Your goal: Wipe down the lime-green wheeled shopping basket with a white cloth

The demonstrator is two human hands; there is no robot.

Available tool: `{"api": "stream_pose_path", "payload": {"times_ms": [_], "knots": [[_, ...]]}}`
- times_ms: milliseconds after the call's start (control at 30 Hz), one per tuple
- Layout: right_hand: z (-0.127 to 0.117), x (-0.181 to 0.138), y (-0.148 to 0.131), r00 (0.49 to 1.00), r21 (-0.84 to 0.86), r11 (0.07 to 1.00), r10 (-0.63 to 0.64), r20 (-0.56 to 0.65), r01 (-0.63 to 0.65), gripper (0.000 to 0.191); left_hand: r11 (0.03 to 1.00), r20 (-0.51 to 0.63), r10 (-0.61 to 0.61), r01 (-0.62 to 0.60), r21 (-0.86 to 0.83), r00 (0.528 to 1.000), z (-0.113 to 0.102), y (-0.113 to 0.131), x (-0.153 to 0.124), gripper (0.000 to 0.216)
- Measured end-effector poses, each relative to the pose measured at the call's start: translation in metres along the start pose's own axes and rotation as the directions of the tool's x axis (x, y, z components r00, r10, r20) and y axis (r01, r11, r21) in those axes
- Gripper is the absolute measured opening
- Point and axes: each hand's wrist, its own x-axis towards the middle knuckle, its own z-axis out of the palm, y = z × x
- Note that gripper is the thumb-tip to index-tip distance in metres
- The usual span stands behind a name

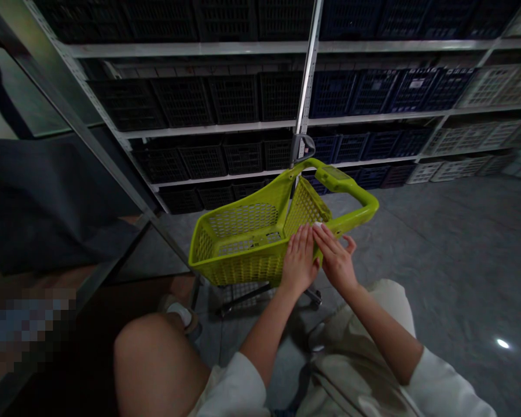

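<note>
A small lime-green shopping cart [243,260] with perforated plastic sides stands before me, its looped handle [358,214] toward the right. My left hand [299,260] lies on the cart's near side by the rim, fingers stretched out and close together. Just right of it, my right hand [336,258] bends over the rim where the handle begins. A small white piece [318,225] shows at the right fingertips, pressed against the cart; its kind is too small to tell. The two hands' fingertips nearly meet. Inside the basket, the perforated flap [306,205] leans near the handle end.
Shelves [226,124] behind the cart hold rows of black crates [234,98], blue crates [375,90] and pale crates [488,84]. A metal post [307,75] rises behind the cart. At left stands a metal frame [108,168] with dark cloth [39,202]. Grey tiles [451,249] cover the floor.
</note>
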Motion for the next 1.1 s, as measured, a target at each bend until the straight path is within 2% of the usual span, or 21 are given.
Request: {"api": "stream_pose_path", "payload": {"times_ms": [100, 167, 233, 300, 400, 500, 567, 600, 700, 800, 867, 967, 1033, 1100], "knots": [[-0.007, -0.001, 0.014, 0.999, -0.022, 0.999, -0.032, 0.007, 0.032, 0.073, 0.999, 0.013, 0.016, -0.016, 0.045, 1.000, -0.001, -0.001, -0.001, 0.082], [-0.015, 0.001, 0.038, 0.998, -0.068, 0.998, -0.012, -0.067, 0.008, 0.073, 0.998, 0.014, 0.018, -0.018, 0.062, 1.000, -0.001, -0.001, -0.002, 0.082], [-0.022, 0.003, 0.063, 0.983, -0.101, 0.992, 0.052, -0.176, -0.071, 0.071, 0.998, 0.012, 0.014, -0.015, 0.059, 1.000, -0.001, 0.000, -0.002, 0.083], [-0.024, 0.005, 0.075, 0.955, -0.104, 0.982, 0.126, -0.270, -0.159, 0.069, 0.999, 0.010, 0.014, -0.015, 0.047, 1.000, 0.000, 0.000, -0.002, 0.083], [-0.018, 0.002, 0.064, 0.955, -0.087, 0.980, 0.152, -0.255, -0.179, 0.070, 0.999, 0.001, 0.018, -0.018, 0.036, 1.000, 0.001, 0.001, -0.001, 0.084], [-0.008, -0.006, 0.036, 0.998, -0.048, 0.999, -0.006, -0.060, 0.003, 0.073, 1.000, -0.001, 0.013, -0.013, 0.021, 1.000, 0.001, 0.000, 0.000, 0.082], [-0.005, -0.010, 0.027, 0.992, -0.008, 0.993, -0.119, 0.046, 0.119, 0.074, 1.000, 0.001, 0.014, -0.014, 0.010, 1.000, 0.000, 0.000, -0.001, 0.081], [-0.006, -0.011, 0.028, 0.989, -0.005, 0.991, -0.136, 0.059, 0.136, 0.074, 1.000, -0.001, 0.017, -0.017, 0.005, 1.000, -0.001, -0.001, -0.001, 0.081], [-0.010, -0.011, 0.045, 0.998, -0.062, 0.998, -0.023, -0.066, 0.019, 0.076, 1.000, -0.009, 0.027, -0.027, -0.005, 1.000, -0.002, -0.001, -0.001, 0.083], [-0.013, -0.010, 0.058, 0.961, -0.080, 0.984, 0.138, -0.238, -0.161, 0.076, 1.000, -0.011, 0.029, -0.029, -0.002, 1.000, -0.001, -0.001, -0.001, 0.085], [-0.013, -0.011, 0.057, 0.975, -0.068, 0.990, 0.112, -0.193, -0.127, 0.075, 1.000, -0.013, 0.024, -0.024, -0.001, 1.000, 0.000, -0.001, -0.001, 0.084], [-0.013, -0.015, 0.052, 0.998, -0.036, 0.998, -0.055, -0.004, 0.055, 0.077, 1.000, -0.014, 0.019, -0.019, 0.005, 1.000, 0.000, 0.000, -0.001, 0.084], [-0.013, -0.016, 0.052, 0.998, -0.042, 0.998, -0.038, -0.042, 0.036, 0.077, 1.000, -0.011, 0.019, -0.018, 0.015, 1.000, -0.001, 0.000, -0.001, 0.084], [-0.013, -0.016, 0.054, 0.985, -0.061, 0.995, 0.066, -0.158, -0.077, 0.076, 1.000, -0.010, 0.021, -0.021, 0.017, 1.000, -0.001, 0.000, -0.001, 0.083]]}}
